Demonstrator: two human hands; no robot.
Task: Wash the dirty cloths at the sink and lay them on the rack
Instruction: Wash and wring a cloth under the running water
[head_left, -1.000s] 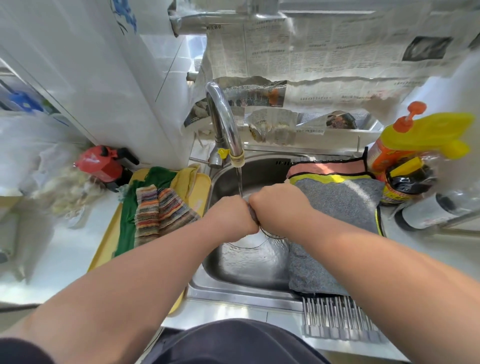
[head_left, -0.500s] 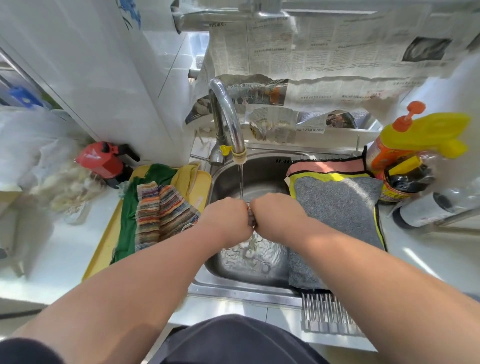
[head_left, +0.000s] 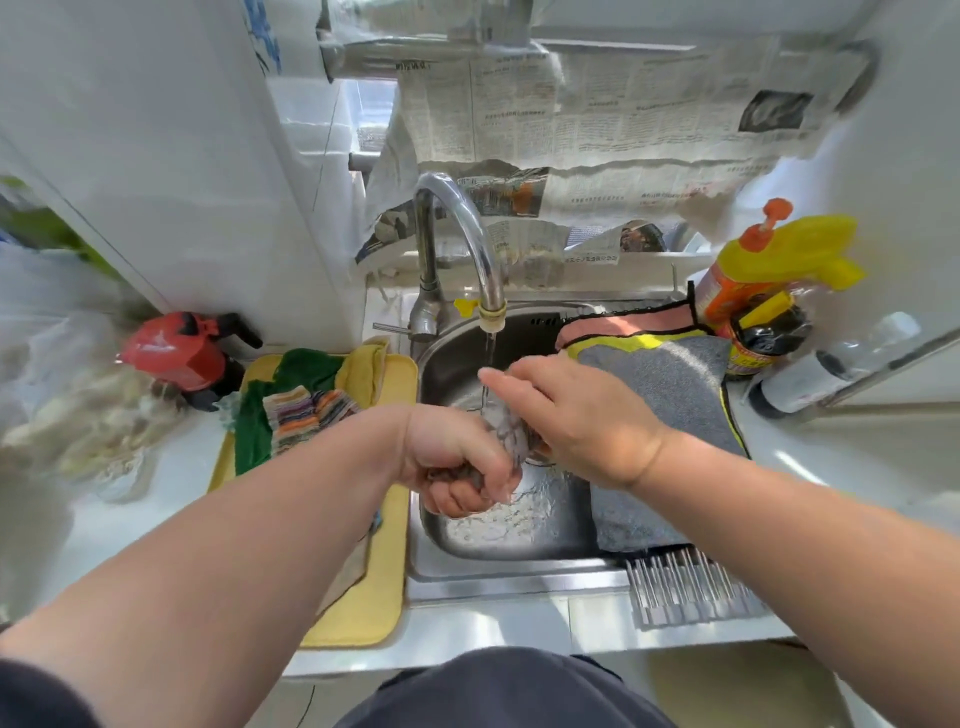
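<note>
Under the tap (head_left: 470, 234), left hand (head_left: 451, 457) now lower, grip clenching grey cloth (head_left: 506, 432), right hand (head_left: 569, 415) raised, grip unclear

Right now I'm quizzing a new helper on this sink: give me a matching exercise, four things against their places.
Things: 1 striped cloth; 2 large grey cloth; 3 small wet cloth; 4 orange bottle.
Places: A held by left hand and right hand under the tap; B on the yellow tray, left of the sink; C standing right of the sink; D spread over the sink's right side.
Pairs: 1-B; 2-D; 3-A; 4-C.
</note>
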